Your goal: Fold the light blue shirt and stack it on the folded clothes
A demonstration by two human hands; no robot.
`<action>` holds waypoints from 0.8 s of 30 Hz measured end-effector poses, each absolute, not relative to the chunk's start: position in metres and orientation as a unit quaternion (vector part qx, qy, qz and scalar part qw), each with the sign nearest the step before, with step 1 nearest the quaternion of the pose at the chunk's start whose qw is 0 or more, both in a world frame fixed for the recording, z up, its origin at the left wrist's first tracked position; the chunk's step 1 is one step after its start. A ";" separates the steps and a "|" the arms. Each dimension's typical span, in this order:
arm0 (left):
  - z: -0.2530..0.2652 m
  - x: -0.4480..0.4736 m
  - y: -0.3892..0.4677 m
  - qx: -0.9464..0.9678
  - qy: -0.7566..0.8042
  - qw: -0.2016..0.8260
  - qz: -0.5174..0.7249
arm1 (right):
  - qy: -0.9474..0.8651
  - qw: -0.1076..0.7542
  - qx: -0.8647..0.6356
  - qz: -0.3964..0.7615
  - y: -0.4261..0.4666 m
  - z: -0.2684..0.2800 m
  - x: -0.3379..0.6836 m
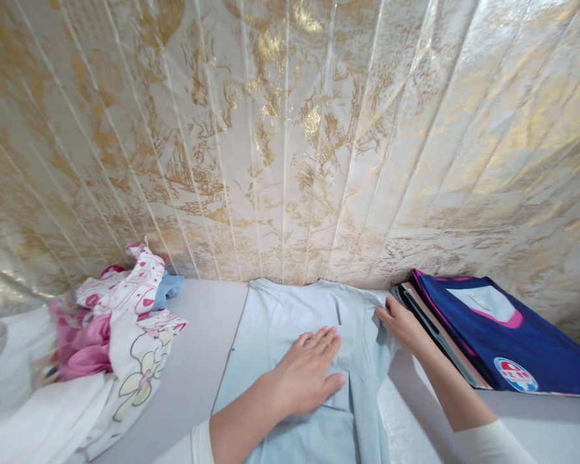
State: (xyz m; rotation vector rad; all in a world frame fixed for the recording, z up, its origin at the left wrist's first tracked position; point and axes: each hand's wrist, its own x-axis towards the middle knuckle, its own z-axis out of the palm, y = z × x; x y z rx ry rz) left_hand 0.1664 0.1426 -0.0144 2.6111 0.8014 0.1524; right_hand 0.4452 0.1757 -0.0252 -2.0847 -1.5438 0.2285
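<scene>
A pale blue shirt (290,316) lies spread on the white table, its neckline toward the wall. My left hand (309,374) rests flat on the middle of it, palm down and fingers stretched out. At the shirt's right edge, near the shoulder, my right hand (399,319) pinches the fabric between thumb and fingers. Creases run through the cloth around my left hand. The shirt's lower part runs out of view at the bottom.
On the left lies a loose heap of clothes (87,341), white and pink, one printed with a flower. A stack of folded garments (493,328), dark blue on top, stands at the right. A gold-patterned curtain (285,142) hangs behind the table (212,322).
</scene>
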 end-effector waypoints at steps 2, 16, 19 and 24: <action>-0.022 0.168 0.145 0.935 0.287 0.202 0.053 | -0.549 0.314 -0.767 0.106 0.176 -0.018 0.454; -0.028 0.181 0.131 0.940 0.276 0.169 0.108 | -0.459 0.494 -0.665 0.320 0.173 0.015 0.436; -0.018 0.175 0.116 0.927 0.312 0.149 0.142 | -0.440 0.506 -0.657 0.344 0.176 0.015 0.435; -0.006 0.166 0.107 0.943 0.294 0.111 0.105 | -0.437 0.502 -0.662 0.344 0.180 0.005 0.438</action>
